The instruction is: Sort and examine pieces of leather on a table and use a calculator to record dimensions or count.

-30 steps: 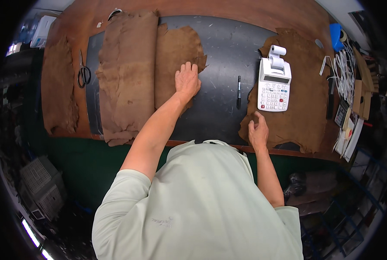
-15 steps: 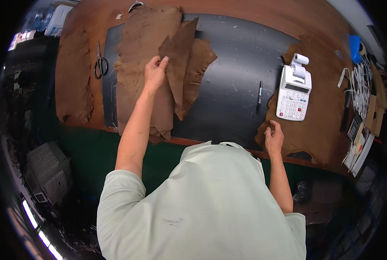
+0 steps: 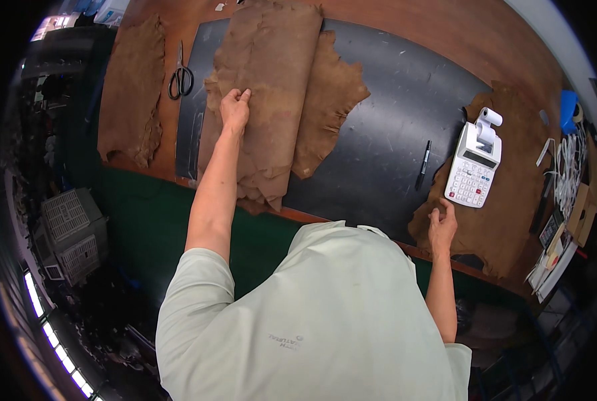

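A folded brown leather hide [image 3: 272, 60] lies in a long stack on the black mat, left of the middle. My left hand [image 3: 235, 110] is on top of it, thumb and fingers closed in a pinch on the leather; the pinched bit is hidden under the fingertips. From beneath the stack's right side, a ragged piece of leather [image 3: 332, 100] spreads out. My right hand [image 3: 442, 227] hovers by the table's front edge, holding nothing, with thumb and forefinger apart. Just above its fingertips is a white printing calculator [image 3: 473, 167], resting on another brown hide [image 3: 512, 194].
Black-handled scissors [image 3: 180, 82] and a narrow leather piece [image 3: 133, 93] lie at the left. On the black mat [image 3: 392, 87] is a marker pen [image 3: 423, 166]. White cords [image 3: 569, 167], cardboard [image 3: 582, 207] and a blue object [image 3: 568, 112] crowd the right edge.
My left hand has drawn the raised leather flap leftward, and it now lies flat over the stack. The whole view has shifted. My right hand stays near the calculator.
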Tool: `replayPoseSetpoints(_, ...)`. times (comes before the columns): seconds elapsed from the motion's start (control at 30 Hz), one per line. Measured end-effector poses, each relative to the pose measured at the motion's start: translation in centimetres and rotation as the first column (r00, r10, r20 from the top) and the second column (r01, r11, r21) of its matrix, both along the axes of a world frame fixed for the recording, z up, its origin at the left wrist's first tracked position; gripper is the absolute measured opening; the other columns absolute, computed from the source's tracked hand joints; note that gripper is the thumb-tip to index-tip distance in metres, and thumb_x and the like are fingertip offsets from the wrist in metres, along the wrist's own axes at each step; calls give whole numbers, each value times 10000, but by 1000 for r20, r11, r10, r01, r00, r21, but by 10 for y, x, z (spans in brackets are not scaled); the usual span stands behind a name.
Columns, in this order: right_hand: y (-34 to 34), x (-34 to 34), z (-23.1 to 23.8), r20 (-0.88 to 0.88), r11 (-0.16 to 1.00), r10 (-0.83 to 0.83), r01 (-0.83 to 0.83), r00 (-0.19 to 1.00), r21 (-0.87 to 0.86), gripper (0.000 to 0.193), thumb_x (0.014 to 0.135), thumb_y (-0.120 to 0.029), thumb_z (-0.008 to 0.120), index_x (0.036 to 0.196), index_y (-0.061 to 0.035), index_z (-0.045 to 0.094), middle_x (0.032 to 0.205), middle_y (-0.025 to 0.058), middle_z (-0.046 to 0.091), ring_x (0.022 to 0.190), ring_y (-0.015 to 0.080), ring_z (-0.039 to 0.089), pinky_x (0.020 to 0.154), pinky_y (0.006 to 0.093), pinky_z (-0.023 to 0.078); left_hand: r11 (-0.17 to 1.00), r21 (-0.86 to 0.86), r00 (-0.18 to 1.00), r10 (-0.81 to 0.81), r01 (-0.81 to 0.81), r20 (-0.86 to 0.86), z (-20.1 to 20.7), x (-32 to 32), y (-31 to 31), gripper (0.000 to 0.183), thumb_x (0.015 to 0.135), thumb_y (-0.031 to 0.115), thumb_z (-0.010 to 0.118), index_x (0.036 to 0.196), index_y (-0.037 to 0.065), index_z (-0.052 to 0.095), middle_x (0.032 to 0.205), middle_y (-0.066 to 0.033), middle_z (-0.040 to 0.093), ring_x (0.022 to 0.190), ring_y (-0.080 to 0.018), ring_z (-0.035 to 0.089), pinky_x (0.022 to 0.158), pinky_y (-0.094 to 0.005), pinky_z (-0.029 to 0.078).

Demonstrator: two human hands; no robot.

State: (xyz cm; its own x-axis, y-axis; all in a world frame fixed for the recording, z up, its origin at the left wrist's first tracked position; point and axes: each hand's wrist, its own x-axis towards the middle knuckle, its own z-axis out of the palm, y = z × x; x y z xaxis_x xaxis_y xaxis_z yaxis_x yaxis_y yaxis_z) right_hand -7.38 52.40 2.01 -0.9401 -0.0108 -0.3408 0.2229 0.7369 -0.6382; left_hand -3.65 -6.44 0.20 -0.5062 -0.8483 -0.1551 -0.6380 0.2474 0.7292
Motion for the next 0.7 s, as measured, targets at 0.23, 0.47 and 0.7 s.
replayPoseSetpoints(0.23,6,-5,6,16,999,3,-4,1000,47,336,930,-112,617,1259,-44,625,735,103,651,664,187,613,675,344,508,999,-13,997,31,-32,-65,3,-5,9,305,906,257,733,968,-39,688,809,-47,648,754,-126,564,696,-283,453)
replayPoseSetpoints(0.47,30,-7,5,-86,994,-8,18,996,111,345,916,-86,607,1252,-7,609,1037,148,672,700,189,616,699,350,521,999,-28,994,27,-30,-108,-14,-13,15,343,897,257,738,1071,-37,704,875,-120,703,815,-213,644,769,-331,499)
replayPoseSetpoints(0.7,30,-11,-2,-139,960,14,26,990,278,429,914,-142,584,1319,-17,517,1492,195,444,1236,398,550,984,458,494,958,-235,977,-127,165,170,-30,12,-46,410,963,368,639,1084,-21,691,937,-162,726,892,-277,686,820,-393,505)
